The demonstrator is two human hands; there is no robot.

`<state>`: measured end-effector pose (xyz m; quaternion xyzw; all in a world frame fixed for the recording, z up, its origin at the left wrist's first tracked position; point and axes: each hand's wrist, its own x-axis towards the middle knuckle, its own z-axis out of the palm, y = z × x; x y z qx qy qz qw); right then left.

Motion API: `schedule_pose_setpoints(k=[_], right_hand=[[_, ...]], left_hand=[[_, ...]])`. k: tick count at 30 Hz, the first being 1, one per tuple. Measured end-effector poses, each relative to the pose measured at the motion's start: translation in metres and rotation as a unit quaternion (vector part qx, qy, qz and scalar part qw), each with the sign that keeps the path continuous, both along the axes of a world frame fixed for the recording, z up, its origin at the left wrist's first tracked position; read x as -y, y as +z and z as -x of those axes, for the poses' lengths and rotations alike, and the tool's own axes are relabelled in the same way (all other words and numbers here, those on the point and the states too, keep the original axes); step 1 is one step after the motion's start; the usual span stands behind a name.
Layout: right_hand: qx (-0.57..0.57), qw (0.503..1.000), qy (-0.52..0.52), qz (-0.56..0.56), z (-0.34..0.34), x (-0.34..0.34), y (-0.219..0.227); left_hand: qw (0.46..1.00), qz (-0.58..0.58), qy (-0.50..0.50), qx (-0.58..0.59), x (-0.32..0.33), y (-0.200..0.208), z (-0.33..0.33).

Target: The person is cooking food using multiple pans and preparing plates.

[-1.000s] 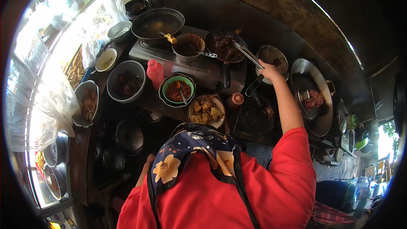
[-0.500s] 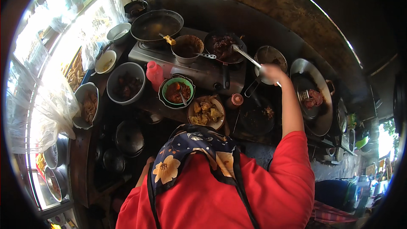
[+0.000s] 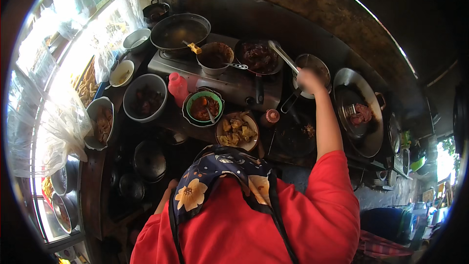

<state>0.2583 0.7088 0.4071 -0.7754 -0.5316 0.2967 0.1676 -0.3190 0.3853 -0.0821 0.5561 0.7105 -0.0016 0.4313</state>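
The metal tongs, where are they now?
In the head view, the metal tongs are right of centre, toward the top, in the right hand, their tips near the right edge of the dark frying pan.

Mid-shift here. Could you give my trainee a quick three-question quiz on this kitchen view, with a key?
1. Which hand holds the tongs?
2. What colour is the bottle just left of the green bowl? (a) blue (b) pink (c) black
3. True or false: the oval pan is left of the stove.

Key: 1. The right hand. 2. b. 3. False; it is to the right.
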Motion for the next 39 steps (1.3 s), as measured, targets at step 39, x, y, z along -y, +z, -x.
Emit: schedule_pose_setpoints(k=[39], right_hand=[[0.152, 0.928, -0.197, -0.278, 0.001, 0.276, -0.242]], left_hand=[[0.975, -0.009, -0.213, -0.063, -0.088, 0.015, -0.043]])
